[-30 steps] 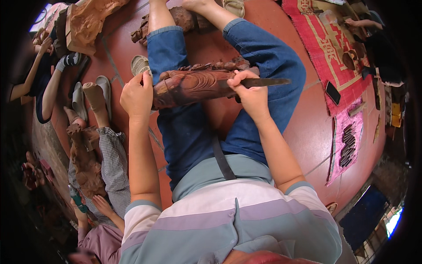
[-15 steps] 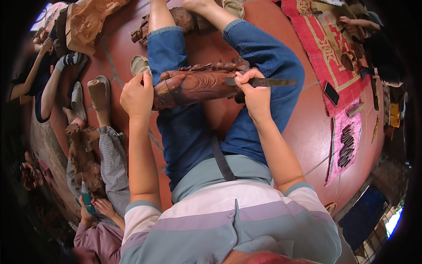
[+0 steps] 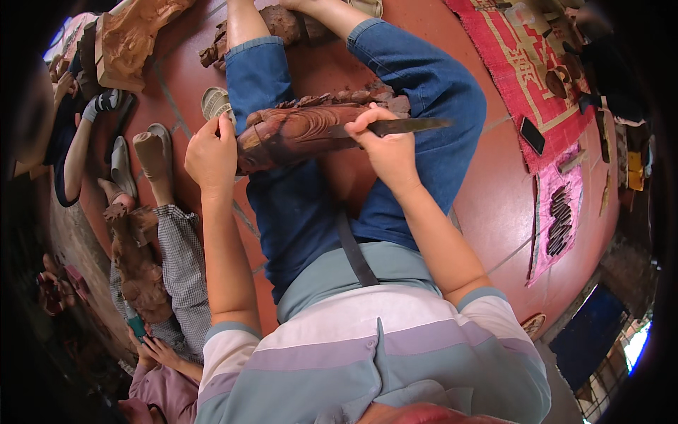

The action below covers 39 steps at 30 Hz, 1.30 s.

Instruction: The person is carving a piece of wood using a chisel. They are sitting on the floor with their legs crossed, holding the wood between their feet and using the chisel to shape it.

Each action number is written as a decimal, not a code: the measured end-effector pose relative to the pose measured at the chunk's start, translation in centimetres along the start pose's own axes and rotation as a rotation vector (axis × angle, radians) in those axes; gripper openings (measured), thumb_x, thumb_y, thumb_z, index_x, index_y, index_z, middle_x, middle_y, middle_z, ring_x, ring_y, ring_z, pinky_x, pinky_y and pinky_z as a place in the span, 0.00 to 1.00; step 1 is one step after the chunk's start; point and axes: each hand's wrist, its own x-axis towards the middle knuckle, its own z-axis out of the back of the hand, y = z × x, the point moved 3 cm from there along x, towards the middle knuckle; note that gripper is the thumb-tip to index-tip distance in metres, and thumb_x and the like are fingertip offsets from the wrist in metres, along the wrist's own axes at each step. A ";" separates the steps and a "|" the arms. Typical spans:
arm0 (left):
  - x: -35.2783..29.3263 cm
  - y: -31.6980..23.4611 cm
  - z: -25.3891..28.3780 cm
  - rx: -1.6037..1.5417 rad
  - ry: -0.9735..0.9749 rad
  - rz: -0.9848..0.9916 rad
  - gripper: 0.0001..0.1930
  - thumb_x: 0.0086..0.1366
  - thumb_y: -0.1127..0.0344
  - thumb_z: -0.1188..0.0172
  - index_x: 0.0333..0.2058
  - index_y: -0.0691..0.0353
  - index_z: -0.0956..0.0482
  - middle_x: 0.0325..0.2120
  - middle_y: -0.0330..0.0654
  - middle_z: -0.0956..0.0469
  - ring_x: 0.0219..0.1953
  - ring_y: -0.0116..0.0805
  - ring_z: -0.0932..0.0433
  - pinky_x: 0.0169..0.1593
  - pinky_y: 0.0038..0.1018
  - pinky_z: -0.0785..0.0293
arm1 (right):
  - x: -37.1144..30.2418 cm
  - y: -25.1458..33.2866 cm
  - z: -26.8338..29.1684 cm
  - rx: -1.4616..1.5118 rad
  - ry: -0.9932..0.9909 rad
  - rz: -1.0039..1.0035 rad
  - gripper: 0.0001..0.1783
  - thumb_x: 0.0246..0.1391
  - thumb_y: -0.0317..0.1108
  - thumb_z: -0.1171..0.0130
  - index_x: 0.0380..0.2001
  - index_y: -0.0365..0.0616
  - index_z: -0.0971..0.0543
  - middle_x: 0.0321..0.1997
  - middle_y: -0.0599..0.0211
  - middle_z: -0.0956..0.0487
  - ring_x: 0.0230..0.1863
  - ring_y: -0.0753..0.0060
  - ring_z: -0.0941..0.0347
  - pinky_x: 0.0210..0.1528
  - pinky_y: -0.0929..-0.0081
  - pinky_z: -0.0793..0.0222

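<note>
A dark reddish-brown wood carving (image 3: 304,134) with curved grooves lies across my knees, its far edge knobbly. My left hand (image 3: 212,152) is closed round the carving's left end, thumb on top. In my right hand (image 3: 387,145) is a long, flat, dark metal file (image 3: 411,126), gripped near its middle. One end of it rests over the carving's grooved face; the other sticks out to the right above my blue jeans. My right fingers cover part of the file and of the carving's right end.
A co-worker at the lower left holds a green power tool (image 3: 135,322) near another carving (image 3: 141,279). A pale carved block (image 3: 127,46) stands at the upper left. To the right lie a red patterned mat (image 3: 512,60), a phone (image 3: 532,136) and a pink cloth (image 3: 551,233) with several slim tools.
My right hand has slid left over the carving with the file, whose free end now tips slightly up. My left hand keeps its hold. The whole view has shifted a little.
</note>
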 end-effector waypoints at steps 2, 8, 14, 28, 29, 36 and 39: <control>0.0 0.0 -0.1 0.014 -0.021 -0.013 0.17 0.63 0.52 0.49 0.32 0.54 0.16 0.26 0.48 0.19 0.32 0.48 0.21 0.37 0.41 0.26 | 0.3 -1.3 1.8 0.438 -0.184 -0.276 0.06 0.50 0.20 0.39 0.23 0.42 0.24 0.30 0.70 0.23 0.36 0.77 0.23 0.44 0.80 0.29; 0.2 0.3 0.1 0.032 0.006 0.015 0.17 0.63 0.51 0.49 0.33 0.54 0.15 0.27 0.47 0.19 0.33 0.49 0.21 0.38 0.41 0.26 | -1.1 2.7 -3.5 -0.214 -0.023 0.123 0.04 0.49 0.29 0.36 0.24 0.49 0.22 0.31 0.66 0.21 0.55 0.55 0.27 0.66 0.64 0.47; 0.2 0.6 -0.5 -0.014 -0.009 -0.011 0.16 0.63 0.51 0.48 0.33 0.53 0.15 0.25 0.48 0.20 0.33 0.48 0.21 0.38 0.40 0.26 | -0.3 -0.3 -2.4 0.326 -0.005 -0.141 0.05 0.48 0.20 0.38 0.23 0.39 0.24 0.31 0.64 0.19 0.42 0.67 0.21 0.47 0.77 0.30; 0.4 0.0 0.4 -0.052 -0.088 -0.060 0.12 0.62 0.57 0.46 0.36 0.53 0.16 0.29 0.45 0.19 0.35 0.45 0.22 0.41 0.38 0.28 | -0.4 -0.9 0.1 0.339 -0.129 -0.212 0.07 0.52 0.22 0.39 0.23 0.42 0.25 0.25 0.76 0.25 0.29 0.86 0.30 0.30 0.87 0.34; 0.1 -0.1 0.6 -0.143 -0.204 -0.175 0.11 0.62 0.61 0.45 0.38 0.53 0.17 0.31 0.45 0.19 0.36 0.44 0.22 0.43 0.37 0.29 | -0.6 -0.3 0.4 0.392 -0.123 -0.231 0.05 0.53 0.23 0.40 0.25 0.42 0.25 0.27 0.75 0.26 0.28 0.86 0.31 0.28 0.87 0.35; -11.0 -4.6 0.2 -0.837 0.250 -0.424 0.32 0.55 0.80 0.41 0.60 0.68 0.36 0.34 0.44 0.21 0.28 0.30 0.24 0.35 0.24 0.27 | -4.2 1.0 0.4 0.430 -0.071 -0.239 0.06 0.59 0.26 0.45 0.37 0.37 0.22 0.38 0.67 0.24 0.34 0.77 0.22 0.39 0.80 0.24; -14.8 -5.6 -2.2 -0.898 0.507 -0.277 0.45 0.57 0.78 0.42 0.67 0.66 0.60 0.35 0.46 0.21 0.24 0.28 0.23 0.30 0.22 0.26 | -4.2 2.1 -2.1 0.607 0.079 -0.438 0.08 0.59 0.28 0.44 0.40 0.36 0.21 0.39 0.64 0.20 0.40 0.72 0.20 0.40 0.79 0.22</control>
